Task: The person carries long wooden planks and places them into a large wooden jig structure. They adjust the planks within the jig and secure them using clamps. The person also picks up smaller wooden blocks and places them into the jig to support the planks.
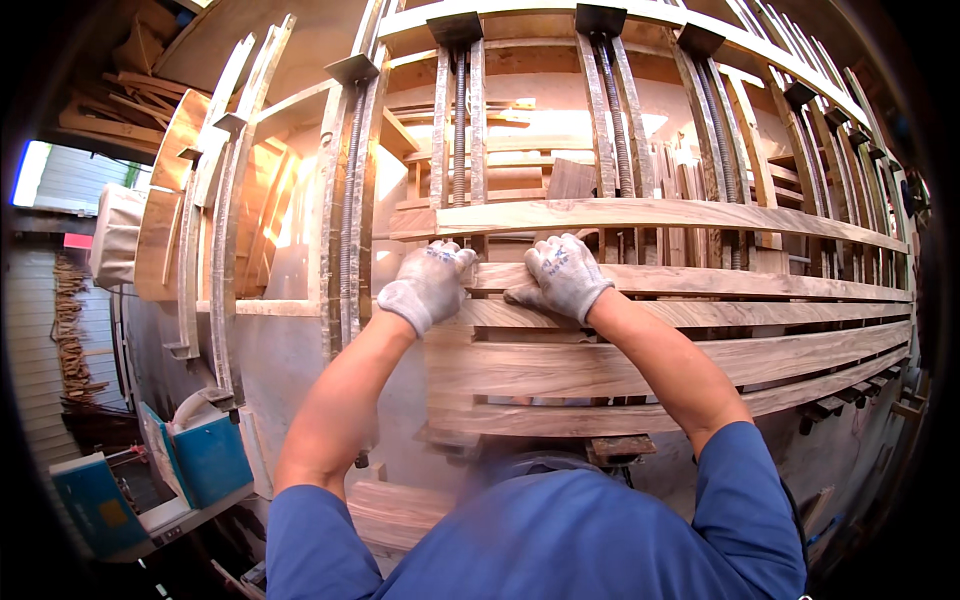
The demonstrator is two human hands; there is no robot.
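A slatted wooden frame point(620, 365) with light brown grain lies in front of me, its long slats running left to right. My left hand point(428, 285), in a grey work glove, has its fingers curled over the frame's left end, just below the long top board point(640, 215). On the second wooden slat point(740, 283), my gloved right hand point(562, 275) is closed, fingers over the far edge and thumb on the near side. The left fingertips are partly hidden. Both forearms reach forward, bare below blue sleeves.
Upright metal clamp bars with threaded screws point(459, 130) stand in a row behind the frame. Metal supports point(620, 450) sit under its near edge. A blue machine point(205, 450) is at lower left, with stacked wood scraps point(125, 105) at upper left.
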